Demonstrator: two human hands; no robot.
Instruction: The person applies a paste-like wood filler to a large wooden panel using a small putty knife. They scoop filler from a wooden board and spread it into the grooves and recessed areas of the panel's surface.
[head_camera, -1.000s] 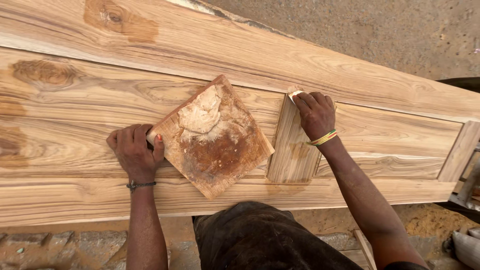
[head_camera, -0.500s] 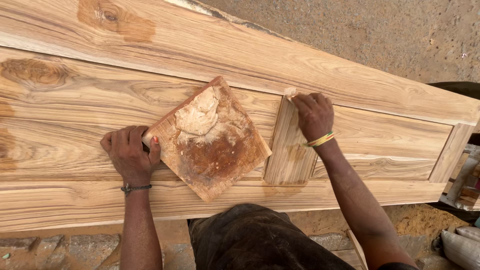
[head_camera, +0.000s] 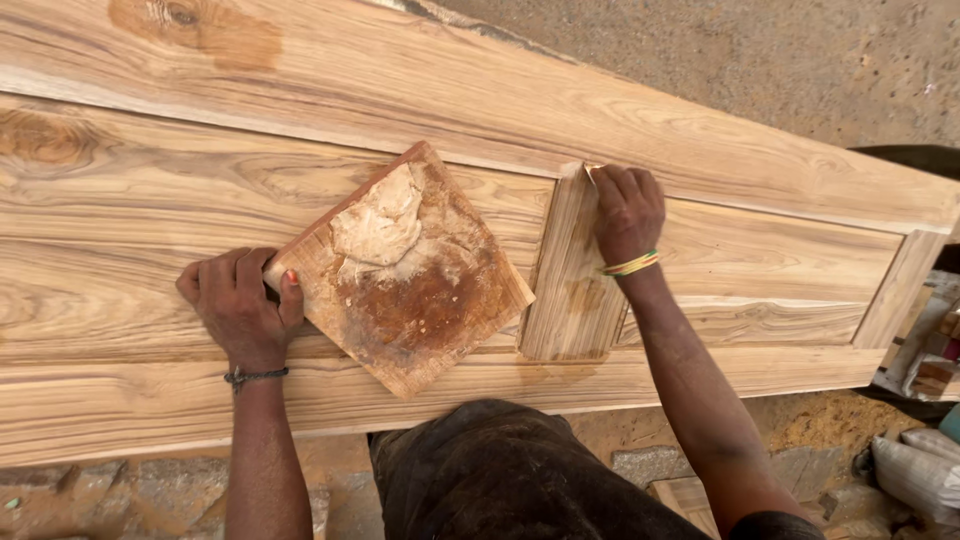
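Setting: outdoor carpentry yard. Large unfinished panelled wooden door (head_camera: 700, 150) lies flat over bare dirt ground (head_camera: 780, 50). Stone paving (head_camera: 120, 490), sacks (head_camera: 915, 470) alongside.

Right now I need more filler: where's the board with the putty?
The square board lies on the wooden door, centre-left in the head view, its corner gripped by the left hand, beside the upright rail.

square board (head_camera: 400, 275) on wooden door (head_camera: 150, 230)

Soft, even daylight is falling on the door (head_camera: 700, 150), giving no glare and only faint shadows under the hands. Everything is staying sharp, though the door's long edges are bowing toward the corners.
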